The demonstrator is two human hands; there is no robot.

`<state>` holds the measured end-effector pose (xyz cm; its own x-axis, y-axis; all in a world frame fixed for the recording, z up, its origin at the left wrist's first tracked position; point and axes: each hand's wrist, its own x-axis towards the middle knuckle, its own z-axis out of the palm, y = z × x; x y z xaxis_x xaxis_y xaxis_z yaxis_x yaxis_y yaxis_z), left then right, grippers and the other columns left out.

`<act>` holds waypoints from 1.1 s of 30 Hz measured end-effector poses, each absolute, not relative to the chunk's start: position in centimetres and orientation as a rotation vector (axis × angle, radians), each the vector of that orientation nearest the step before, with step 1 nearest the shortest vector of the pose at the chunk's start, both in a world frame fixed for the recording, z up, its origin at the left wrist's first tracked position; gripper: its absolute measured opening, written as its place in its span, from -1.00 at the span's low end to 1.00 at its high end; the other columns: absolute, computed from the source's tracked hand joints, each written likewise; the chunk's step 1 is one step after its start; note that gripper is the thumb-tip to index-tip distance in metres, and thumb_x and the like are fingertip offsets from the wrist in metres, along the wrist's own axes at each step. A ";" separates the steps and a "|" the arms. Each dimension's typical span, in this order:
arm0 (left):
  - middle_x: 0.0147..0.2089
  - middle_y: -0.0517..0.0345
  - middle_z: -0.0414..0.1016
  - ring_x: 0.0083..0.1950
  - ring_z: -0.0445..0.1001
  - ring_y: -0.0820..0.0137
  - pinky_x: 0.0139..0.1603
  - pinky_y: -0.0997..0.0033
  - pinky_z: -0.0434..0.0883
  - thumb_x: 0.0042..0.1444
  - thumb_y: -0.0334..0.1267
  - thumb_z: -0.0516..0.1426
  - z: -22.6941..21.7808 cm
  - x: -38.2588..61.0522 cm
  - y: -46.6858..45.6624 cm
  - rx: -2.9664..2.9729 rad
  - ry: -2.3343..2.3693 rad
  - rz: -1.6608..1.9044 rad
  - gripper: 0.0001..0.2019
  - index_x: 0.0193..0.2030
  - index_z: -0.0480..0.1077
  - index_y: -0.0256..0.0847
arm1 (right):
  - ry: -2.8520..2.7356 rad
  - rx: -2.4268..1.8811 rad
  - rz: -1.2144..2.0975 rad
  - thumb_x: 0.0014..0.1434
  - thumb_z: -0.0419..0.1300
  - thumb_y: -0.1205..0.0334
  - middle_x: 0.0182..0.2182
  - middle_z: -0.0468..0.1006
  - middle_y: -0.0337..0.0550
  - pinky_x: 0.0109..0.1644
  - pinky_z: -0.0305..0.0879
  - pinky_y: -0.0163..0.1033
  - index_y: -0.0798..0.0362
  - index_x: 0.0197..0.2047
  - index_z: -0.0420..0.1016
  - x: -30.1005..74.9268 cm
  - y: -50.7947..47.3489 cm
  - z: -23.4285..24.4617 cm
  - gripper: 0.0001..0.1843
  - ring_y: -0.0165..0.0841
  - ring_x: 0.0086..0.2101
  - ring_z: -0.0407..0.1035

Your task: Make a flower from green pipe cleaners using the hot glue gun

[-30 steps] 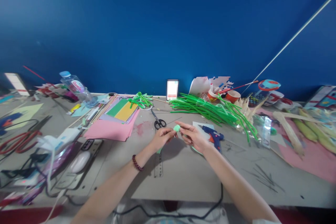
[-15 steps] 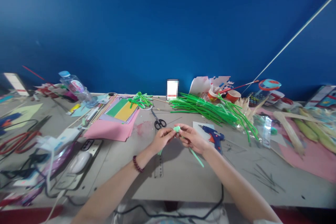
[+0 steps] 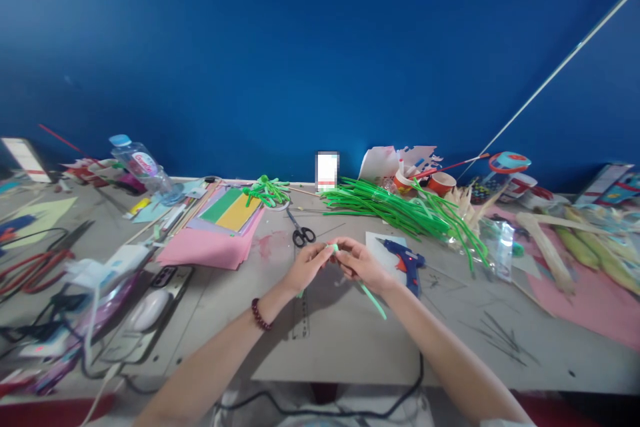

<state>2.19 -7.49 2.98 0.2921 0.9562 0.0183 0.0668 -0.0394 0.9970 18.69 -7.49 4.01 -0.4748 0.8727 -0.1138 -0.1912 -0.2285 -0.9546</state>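
Over the middle of the table, my left hand and my right hand meet at the fingertips. Both pinch a light green pipe cleaner, whose bunched part shows as a small pale spot between the fingers. One straight end sticks out below my right hand, and a short green bit shows under my left. The fingers hide most of the bunched part. Black-handled scissors lie just beyond my left hand. A blue glue gun rests to the right of my right hand, and a clear ruler lies below the left.
Behind the hands lies a pile of green pipe cleaners, with curled green pieces to its left. Pink paper, a bottle and a white mouse are on the left. Corn husks and thin wires lie right.
The bunched light green part between my fingertips is now more covered, as the fingers of both hands have closed over it. The view has shifted slightly.
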 end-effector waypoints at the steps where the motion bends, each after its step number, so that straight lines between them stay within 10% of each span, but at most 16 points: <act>1: -0.62 0.26 0.16 -0.55 0.13 0.52 -0.52 0.47 0.08 0.07 0.11 0.06 2.9 2.2 -7.5 1.412 1.050 0.975 -0.56 -0.51 0.36 -0.28 | -1.278 -0.900 1.785 0.00 0.29 0.00 -0.45 0.31 -0.35 -0.64 -0.09 -0.44 -0.01 -0.13 0.39 18.6 -7.5 3.9 -0.60 -0.64 -0.65 0.00; 11: -0.69 0.28 0.15 -0.63 0.12 0.54 -0.58 0.49 0.08 0.00 0.08 0.06 2.6 2.6 -7.1 1.232 1.080 0.945 -0.59 -0.61 0.26 -0.25 | -1.427 -0.986 1.691 0.05 0.23 -0.06 -0.68 0.16 -0.42 -0.61 -0.07 -0.39 0.09 0.04 0.42 18.4 -7.6 4.2 -0.45 -0.56 -0.66 -0.01; 33: -0.72 0.38 -0.02 -0.70 -0.11 0.62 -0.67 0.53 -0.10 0.02 0.03 0.06 3.8 1.5 -6.9 0.951 0.762 0.590 -0.61 -0.62 0.12 -0.21 | -1.508 -1.044 1.642 -0.02 0.27 -0.04 -0.54 0.41 -0.24 -0.57 -0.02 -0.39 0.12 -0.02 0.51 19.0 -7.0 3.6 -0.45 -0.57 -0.62 0.05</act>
<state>1.48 -6.89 3.78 0.6023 0.7360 -0.3091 -0.1159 0.4638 0.8783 18.96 -7.03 3.55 -0.4583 0.8809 -0.1181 0.0429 -0.1108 -0.9929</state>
